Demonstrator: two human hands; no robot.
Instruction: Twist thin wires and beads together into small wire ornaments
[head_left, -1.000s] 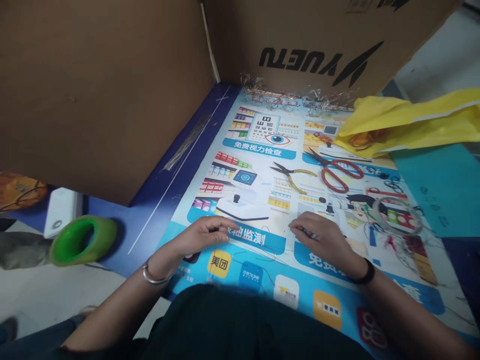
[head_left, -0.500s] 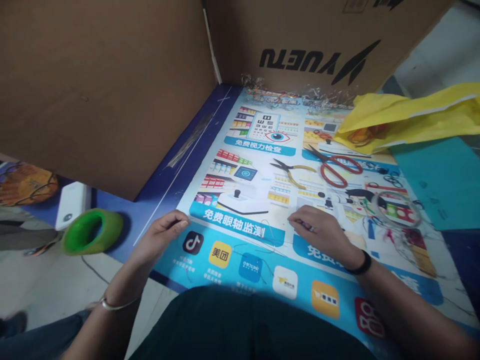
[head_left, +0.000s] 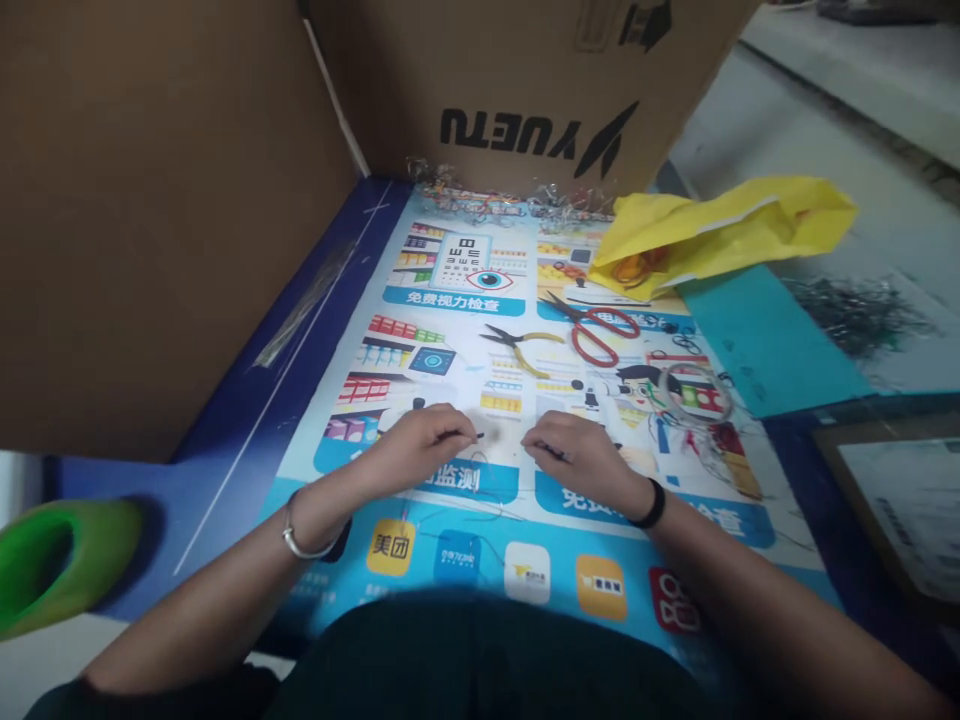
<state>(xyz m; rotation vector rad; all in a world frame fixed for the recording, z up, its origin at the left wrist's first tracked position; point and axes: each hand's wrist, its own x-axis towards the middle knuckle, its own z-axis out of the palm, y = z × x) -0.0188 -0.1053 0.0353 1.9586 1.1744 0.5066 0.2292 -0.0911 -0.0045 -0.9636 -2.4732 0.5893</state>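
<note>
My left hand [head_left: 435, 440] is closed in a pinch over the poster [head_left: 495, 500], and a tiny dark tip shows at its fingertips. Facing it, a short gap away, my right hand [head_left: 581, 455] has its fingers curled on a small dark piece, too little to name. Beyond both hands lie pliers with yellow handles [head_left: 529, 350] and scissors with red handles [head_left: 598, 340]. A coil of clear wire or line [head_left: 694, 395] rests to the right of my right hand. Thin loose strands cross the poster just below my hands.
Cardboard panels [head_left: 540, 60] stand at the left and back. At left is a green tape roll [head_left: 112, 560]. A yellow bag [head_left: 712, 235] and teal sheet [head_left: 772, 350] lie at right, near dark wire bits [head_left: 862, 310]. Tangled clear scraps [head_left: 555, 198] line the back.
My left hand has moved right from the poster's left edge to close beside my right hand. The view has turned to the right; my right hand stays pinched.
</note>
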